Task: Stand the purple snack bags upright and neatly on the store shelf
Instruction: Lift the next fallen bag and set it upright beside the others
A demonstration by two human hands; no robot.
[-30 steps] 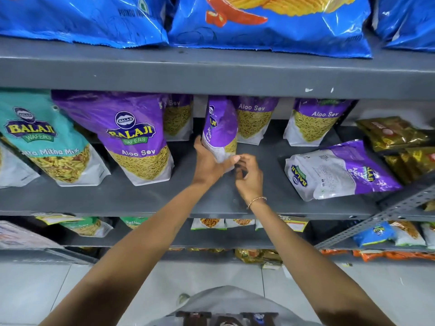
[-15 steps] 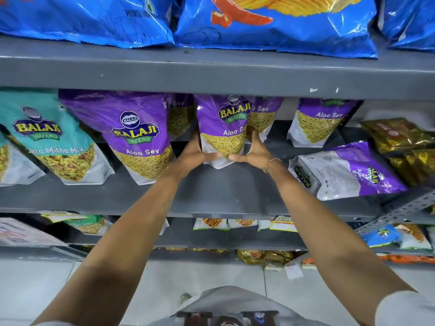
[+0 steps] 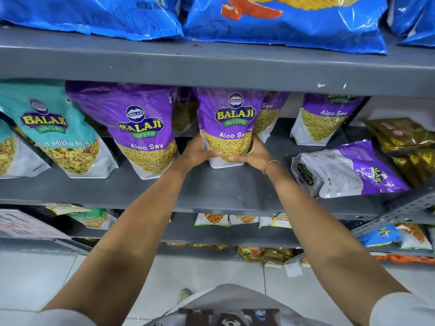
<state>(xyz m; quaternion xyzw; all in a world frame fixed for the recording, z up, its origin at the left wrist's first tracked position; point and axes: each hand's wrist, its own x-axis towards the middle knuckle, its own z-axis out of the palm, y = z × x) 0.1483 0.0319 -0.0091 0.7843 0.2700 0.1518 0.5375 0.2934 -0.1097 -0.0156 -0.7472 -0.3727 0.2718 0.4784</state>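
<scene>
A purple Aloo Sev bag [image 3: 231, 123] stands upright in the middle of the grey shelf [image 3: 211, 191], its front facing me. My left hand [image 3: 199, 152] grips its lower left side and my right hand [image 3: 253, 155] its lower right side, thumbs across the bottom front. Another purple bag [image 3: 141, 130] stands upright to its left. Two more purple bags stand behind [image 3: 270, 114] and one at the right [image 3: 326, 118]. One purple bag [image 3: 348, 170] lies flat on its side at the right of the shelf, back panel showing.
Teal mix bags [image 3: 54, 132] stand at the left. Gold packets [image 3: 404, 137] are piled at the far right. Blue chip bags [image 3: 282, 22] fill the shelf above, whose edge hangs low over the purple bags. Lower shelves hold small packets.
The held bag was side-on a second ago; both hands turned it front-facing and set it upright. Since half a second ago the hands have held it in nearly the same place.
</scene>
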